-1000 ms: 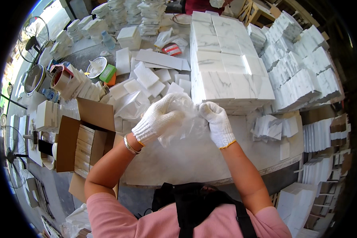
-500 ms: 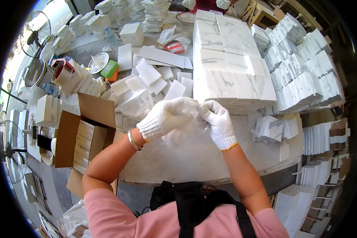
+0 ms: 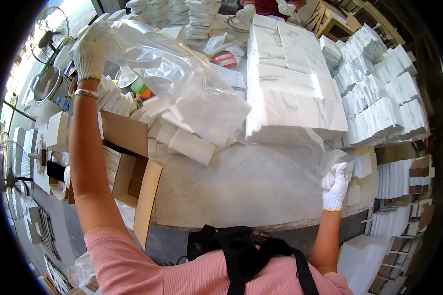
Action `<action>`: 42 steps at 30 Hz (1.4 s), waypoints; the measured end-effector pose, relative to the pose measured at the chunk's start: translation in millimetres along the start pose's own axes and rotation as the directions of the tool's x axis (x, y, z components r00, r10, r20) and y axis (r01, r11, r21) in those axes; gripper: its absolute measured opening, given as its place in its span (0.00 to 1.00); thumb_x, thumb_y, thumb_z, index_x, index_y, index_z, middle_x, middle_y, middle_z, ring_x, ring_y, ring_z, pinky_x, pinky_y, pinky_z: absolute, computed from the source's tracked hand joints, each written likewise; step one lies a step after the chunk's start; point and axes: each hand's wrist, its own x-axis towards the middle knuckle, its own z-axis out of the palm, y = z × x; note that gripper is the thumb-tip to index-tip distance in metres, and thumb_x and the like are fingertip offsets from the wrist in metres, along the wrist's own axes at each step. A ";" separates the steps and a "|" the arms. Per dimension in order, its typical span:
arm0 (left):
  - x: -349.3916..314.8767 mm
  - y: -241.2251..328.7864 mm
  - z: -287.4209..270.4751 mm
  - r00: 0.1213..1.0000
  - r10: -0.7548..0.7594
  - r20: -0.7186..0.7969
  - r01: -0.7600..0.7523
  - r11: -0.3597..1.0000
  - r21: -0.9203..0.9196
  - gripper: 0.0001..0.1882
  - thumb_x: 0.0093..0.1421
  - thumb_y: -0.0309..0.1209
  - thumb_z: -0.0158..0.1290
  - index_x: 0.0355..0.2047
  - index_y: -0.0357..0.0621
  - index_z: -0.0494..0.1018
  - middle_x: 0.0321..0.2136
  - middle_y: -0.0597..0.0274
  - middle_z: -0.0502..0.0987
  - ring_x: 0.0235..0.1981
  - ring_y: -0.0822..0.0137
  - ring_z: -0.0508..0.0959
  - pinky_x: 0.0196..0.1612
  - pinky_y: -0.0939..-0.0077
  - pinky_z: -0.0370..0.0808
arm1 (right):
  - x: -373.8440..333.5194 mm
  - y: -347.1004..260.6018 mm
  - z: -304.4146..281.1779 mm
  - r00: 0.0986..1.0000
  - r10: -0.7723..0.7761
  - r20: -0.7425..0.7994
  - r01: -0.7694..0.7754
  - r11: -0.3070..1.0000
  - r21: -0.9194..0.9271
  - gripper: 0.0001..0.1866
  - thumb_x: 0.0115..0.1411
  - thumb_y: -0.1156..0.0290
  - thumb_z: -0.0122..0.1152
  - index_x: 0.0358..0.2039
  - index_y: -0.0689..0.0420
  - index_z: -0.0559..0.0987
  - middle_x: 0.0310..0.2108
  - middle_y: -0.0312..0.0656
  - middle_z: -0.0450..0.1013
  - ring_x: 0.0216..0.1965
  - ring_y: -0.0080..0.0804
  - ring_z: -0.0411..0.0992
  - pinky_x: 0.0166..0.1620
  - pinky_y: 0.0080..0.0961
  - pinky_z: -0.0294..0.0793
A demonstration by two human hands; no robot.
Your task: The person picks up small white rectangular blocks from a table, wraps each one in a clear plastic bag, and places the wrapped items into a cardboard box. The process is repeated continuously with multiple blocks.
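Observation:
A large clear plastic sheet or bag (image 3: 167,59) is stretched out across the table; I cannot tell which of the two it is. At the far left, with the arm extended, my left hand (image 3: 90,54) in a white knit glove is closed on one end of it. The opposite end is gripped by my right hand (image 3: 335,186), also gloved, low at the right with the thumb up. Beneath the plastic lie loose white tiles (image 3: 192,146), seen partly through it. The plastic's lower edge also passes in front of the stacked marble-patterned tiles (image 3: 295,83).
An open cardboard box (image 3: 125,132) with tiles inside stands left, near my left forearm. More tile stacks (image 3: 379,83) fill the right side. Fans (image 3: 49,37) stand at the left. Across the table are another person's gloved hands (image 3: 246,14). The bare tabletop (image 3: 221,189) is nearest me.
My hands were together at the middle with bunched plastic. They have spread apart, left hand far and left, right hand right and nearer, pulling the plastic open between them. A box flap swung outward.

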 end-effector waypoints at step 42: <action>-136.9 586.2 -47.3 0.321 0.921 -0.221 -0.228 -0.152 -0.962 0.57 0.52 0.55 0.69 0.74 0.42 0.53 0.66 0.40 0.66 0.65 0.40 0.68 0.67 0.52 0.67 | -133.7 -244.9 -76.9 0.847 -0.419 0.328 0.519 0.510 -0.686 0.09 0.62 0.68 0.69 0.37 0.60 0.86 0.33 0.40 0.83 0.32 0.25 0.78 0.39 0.24 0.78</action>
